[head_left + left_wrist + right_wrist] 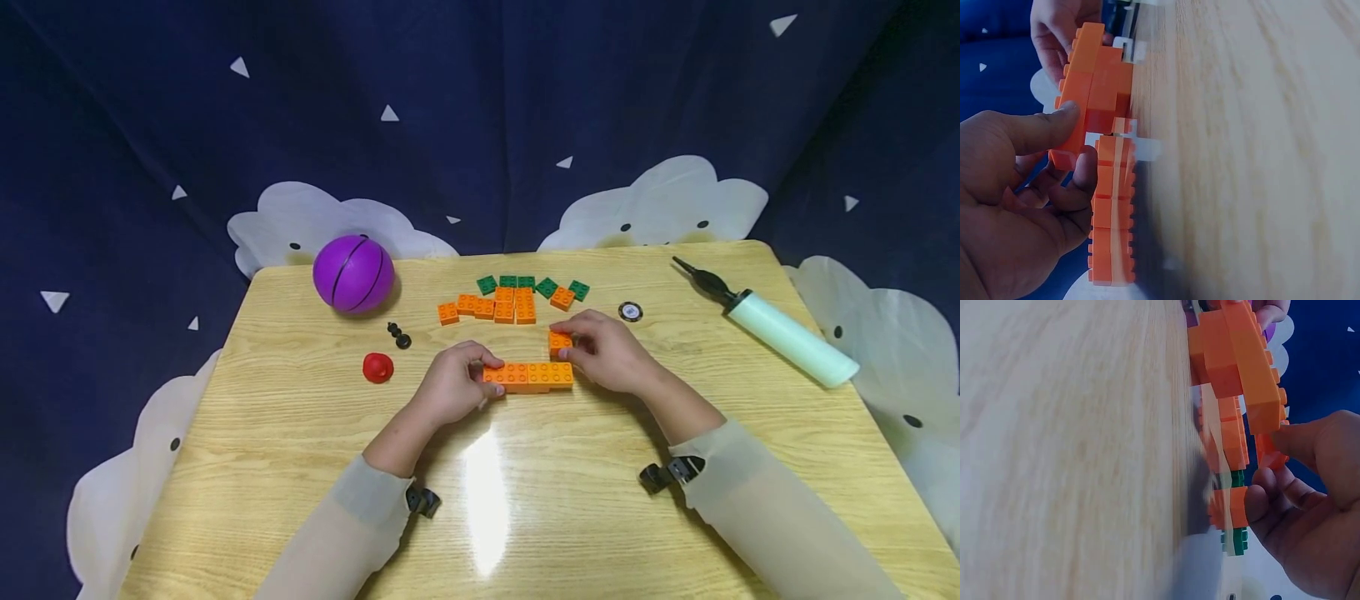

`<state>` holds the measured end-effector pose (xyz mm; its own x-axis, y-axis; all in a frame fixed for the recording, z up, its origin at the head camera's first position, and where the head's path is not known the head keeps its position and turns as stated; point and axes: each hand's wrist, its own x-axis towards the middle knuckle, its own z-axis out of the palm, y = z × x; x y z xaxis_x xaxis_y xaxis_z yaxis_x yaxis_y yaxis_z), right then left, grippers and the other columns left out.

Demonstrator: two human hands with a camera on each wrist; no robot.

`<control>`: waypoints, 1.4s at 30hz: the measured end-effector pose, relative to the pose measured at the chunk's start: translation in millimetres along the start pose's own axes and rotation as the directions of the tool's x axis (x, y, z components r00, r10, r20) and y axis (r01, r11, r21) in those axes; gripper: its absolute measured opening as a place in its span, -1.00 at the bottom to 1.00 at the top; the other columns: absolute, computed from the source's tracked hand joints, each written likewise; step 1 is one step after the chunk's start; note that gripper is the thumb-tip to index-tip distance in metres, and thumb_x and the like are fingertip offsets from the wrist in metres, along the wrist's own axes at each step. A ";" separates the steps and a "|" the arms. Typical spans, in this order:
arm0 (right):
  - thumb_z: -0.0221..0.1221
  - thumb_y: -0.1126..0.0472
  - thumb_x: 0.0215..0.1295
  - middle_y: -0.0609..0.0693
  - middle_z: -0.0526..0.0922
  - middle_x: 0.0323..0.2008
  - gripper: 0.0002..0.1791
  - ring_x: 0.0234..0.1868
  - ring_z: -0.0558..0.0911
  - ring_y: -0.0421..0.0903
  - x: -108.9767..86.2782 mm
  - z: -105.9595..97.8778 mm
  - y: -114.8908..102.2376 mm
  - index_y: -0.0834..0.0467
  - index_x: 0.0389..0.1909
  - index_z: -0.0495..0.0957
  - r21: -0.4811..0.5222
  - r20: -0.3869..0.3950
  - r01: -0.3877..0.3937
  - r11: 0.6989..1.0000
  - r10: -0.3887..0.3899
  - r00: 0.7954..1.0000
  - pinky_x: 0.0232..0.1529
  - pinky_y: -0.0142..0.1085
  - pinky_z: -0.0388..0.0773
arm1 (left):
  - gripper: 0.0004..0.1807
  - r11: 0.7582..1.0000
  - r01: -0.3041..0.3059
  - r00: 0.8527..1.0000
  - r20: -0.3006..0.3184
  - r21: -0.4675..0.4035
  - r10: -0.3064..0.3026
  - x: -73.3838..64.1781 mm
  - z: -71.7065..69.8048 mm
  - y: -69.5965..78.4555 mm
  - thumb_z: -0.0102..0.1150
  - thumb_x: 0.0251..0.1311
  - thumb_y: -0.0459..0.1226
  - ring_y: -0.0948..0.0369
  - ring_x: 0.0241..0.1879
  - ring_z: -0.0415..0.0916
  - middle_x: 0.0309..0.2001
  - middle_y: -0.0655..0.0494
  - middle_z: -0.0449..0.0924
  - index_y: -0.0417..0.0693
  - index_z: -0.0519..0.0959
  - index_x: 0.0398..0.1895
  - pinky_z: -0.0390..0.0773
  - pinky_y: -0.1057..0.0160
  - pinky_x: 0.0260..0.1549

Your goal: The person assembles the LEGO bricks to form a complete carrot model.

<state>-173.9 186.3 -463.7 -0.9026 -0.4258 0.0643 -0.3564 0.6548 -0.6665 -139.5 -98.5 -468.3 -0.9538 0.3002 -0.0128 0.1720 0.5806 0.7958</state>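
The left hand (pixel 450 383) has its fingers clamped on the left end of a stepped orange assembly (pixel 529 378) above the tabletop (pixel 300 433); rightward, the right hand (pixel 613 354) pinches a small orange brick (pixel 558 342) just beyond the assembly's right end.

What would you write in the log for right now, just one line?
left fingers: gripping joined orange bricks | right fingers: gripping single orange brick | farther back: green bricks, more orange bricks on table

the left hand (pixel 1022 222) pinches a stepped orange stack (pixel 1102 87), more orange bricks (pixel 1104 212) lying on the wooden table (pixel 1241 150).
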 end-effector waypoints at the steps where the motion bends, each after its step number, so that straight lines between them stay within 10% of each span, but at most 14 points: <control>1: 0.31 0.22 0.42 0.00 0.61 0.09 -0.56 -0.22 0.53 -0.07 -1.3 -0.5 -0.4 0.11 0.29 0.61 0.006 0.000 -0.005 1.000 0.005 1.000 -0.20 -0.18 0.55 | -0.69 1.000 0.000 1.000 0.001 -0.002 0.000 -0.1 0.0 0.1 0.63 0.01 -0.32 0.20 -0.44 0.45 -0.34 0.20 0.59 0.07 0.75 -0.17 0.45 0.24 -0.44; 42: 0.37 0.28 0.36 -0.03 0.53 0.13 -0.54 0.08 0.62 -0.05 -36.5 1.2 -19.7 0.06 0.26 0.61 0.103 0.050 0.020 0.994 -0.025 0.998 0.04 -0.19 0.68 | -0.68 1.000 0.000 1.000 0.003 -0.004 0.000 0.4 0.2 -1.0 0.63 0.01 -0.32 0.19 -0.44 0.47 -0.34 0.18 0.58 0.07 0.74 -0.16 0.46 0.23 -0.44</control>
<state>-133.7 188.2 -453.8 -0.8802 -0.4726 0.0438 -0.3474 0.5785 -0.7380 -140.0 -98.8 -469.2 -0.9531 0.3023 -0.0142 0.1713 0.5777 0.7981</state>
